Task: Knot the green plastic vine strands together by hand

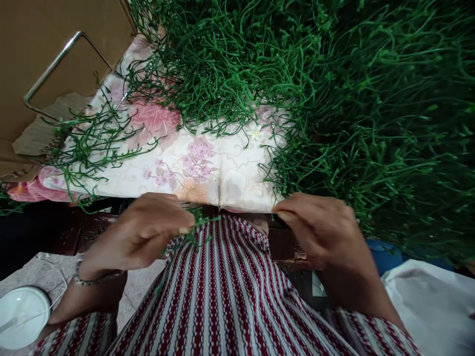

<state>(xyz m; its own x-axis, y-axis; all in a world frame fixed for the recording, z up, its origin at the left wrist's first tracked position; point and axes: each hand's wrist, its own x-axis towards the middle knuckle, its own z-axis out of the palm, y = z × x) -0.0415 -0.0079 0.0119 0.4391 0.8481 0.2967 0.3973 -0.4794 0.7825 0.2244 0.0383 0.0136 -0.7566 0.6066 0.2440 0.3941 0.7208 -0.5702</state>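
Observation:
My left hand [150, 225], slightly blurred, is closed around a small bunch of green stems [200, 217] above my striped clothing. At the front edge of the floral cloth [233, 163], my right hand [315, 217] has its fingers pinched together; what lies between them is too small to make out. A big heap of thin green stems [237, 59] covers the back and right of the cloth. Some looser stems [100, 138] lie spread over its left part.
At the upper left is a cardboard box [48, 29] with a bent metal rod [55, 62] in front. A white lidded bucket [22, 316] stands at the lower left, and a white sack [430, 306] lies at the lower right.

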